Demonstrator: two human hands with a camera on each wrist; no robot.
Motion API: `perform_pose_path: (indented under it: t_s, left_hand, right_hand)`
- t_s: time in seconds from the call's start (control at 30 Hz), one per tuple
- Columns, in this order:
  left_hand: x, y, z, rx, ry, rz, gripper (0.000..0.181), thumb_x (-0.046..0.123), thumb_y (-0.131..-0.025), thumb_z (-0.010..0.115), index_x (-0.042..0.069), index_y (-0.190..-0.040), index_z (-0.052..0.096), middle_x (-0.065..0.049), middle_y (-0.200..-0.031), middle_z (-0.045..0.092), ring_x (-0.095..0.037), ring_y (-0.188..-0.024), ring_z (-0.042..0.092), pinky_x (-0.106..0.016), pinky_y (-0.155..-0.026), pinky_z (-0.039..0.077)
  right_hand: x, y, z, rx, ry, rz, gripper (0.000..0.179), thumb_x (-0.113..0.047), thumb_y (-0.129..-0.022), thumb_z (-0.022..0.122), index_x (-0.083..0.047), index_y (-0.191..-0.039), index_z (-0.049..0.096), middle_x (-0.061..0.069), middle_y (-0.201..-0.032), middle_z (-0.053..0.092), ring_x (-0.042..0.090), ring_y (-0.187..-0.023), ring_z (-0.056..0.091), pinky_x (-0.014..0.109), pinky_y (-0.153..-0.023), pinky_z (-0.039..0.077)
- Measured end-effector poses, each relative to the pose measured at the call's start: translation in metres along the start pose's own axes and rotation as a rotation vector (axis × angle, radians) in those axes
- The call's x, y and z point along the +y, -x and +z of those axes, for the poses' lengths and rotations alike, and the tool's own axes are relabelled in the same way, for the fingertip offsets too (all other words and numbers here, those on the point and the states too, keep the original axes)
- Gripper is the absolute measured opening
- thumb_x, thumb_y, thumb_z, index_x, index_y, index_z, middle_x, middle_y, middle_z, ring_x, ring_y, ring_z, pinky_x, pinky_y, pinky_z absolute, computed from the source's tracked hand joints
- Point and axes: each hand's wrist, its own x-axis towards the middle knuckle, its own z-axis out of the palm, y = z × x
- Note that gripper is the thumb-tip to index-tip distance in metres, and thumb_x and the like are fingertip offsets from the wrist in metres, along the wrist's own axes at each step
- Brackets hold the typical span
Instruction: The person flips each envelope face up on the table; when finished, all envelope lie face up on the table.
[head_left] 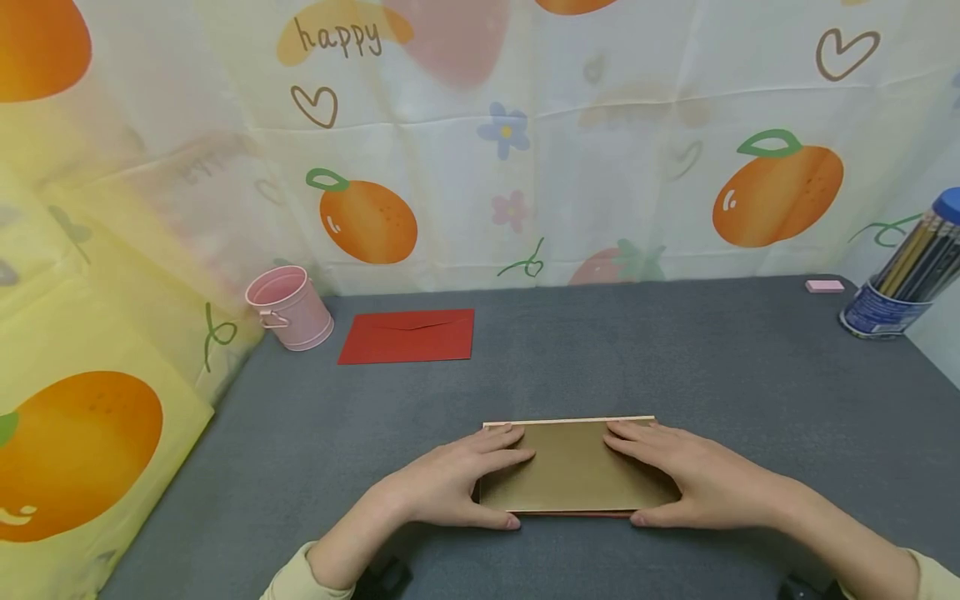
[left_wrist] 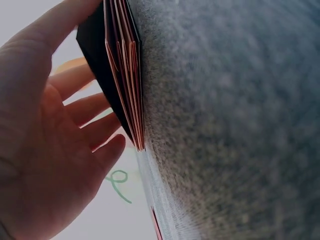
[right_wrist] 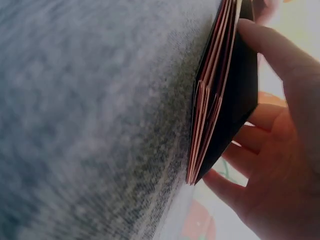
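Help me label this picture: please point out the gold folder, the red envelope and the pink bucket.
Gold folder [head_left: 570, 468]: head view, on the middle of its cover.
Red envelope [head_left: 408, 340]: head view, on the middle of its upper face.
Pink bucket [head_left: 301, 318]: head view, on its outer wall.

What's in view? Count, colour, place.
Packet: 1, gold top, reddish layers, front centre
Envelope: 1, red, centre-left
Bucket: 1, pink, back left
Eraser-like block: 1, pink, back right
Pencil tub: 1, blue-labelled, far right
Pencils: several, yellow and black, in tub
Tabletop: 1, grey, under packet
Fruit-print cloth: count unclear, white/yellow, behind and left
Dark objects: 2, black, by wrists
Sleeves: 2, pale yellow, bottom edge
Left grip: 1, bare, packet's left end
Right grip: 1, bare, packet's right end
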Motion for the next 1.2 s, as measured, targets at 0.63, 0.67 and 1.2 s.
perform_pose_path:
  t_s: [0.63, 0.67, 1.2]
  left_hand:
    - [-0.009, 0.0, -0.005, 0.337, 0.342, 0.115, 0.029, 0.027, -0.091, 0.071, 0.02, -0.118, 0.069, 0.011, -0.114, 0.068, -0.006, -0.106, 0.062, -0.029, -0.09, 0.05]
    - [-0.01, -0.001, -0.006, 0.357, 0.353, 0.128, 0.027, 0.025, -0.091, 0.072, 0.018, -0.117, 0.07, 0.01, -0.112, 0.069, -0.006, -0.103, 0.063, -0.029, -0.088, 0.051]
    - [-0.026, -0.001, -0.006, 0.418, 0.516, -0.01, 0.021, 0.003, -0.092, 0.064, 0.011, -0.109, 0.073, -0.001, -0.102, 0.073, -0.011, -0.094, 0.068, -0.03, -0.087, 0.053]
  right_hand:
    - [0.011, 0.0, -0.011, 0.218, -0.374, -0.085, 0.037, -0.015, -0.088, 0.074, -0.02, -0.124, 0.066, -0.005, -0.118, 0.068, 0.01, -0.106, 0.065, 0.025, -0.085, 0.052]
    - [0.012, 0.0, -0.012, 0.229, -0.392, -0.082, 0.036, -0.013, -0.088, 0.074, -0.019, -0.122, 0.067, -0.005, -0.117, 0.068, 0.01, -0.105, 0.065, 0.024, -0.086, 0.051]
    - [0.028, -0.006, -0.015, 0.245, -0.498, 0.168, 0.02, -0.015, -0.091, 0.07, -0.024, -0.108, 0.072, -0.01, -0.104, 0.072, 0.008, -0.097, 0.067, 0.028, -0.078, 0.055]
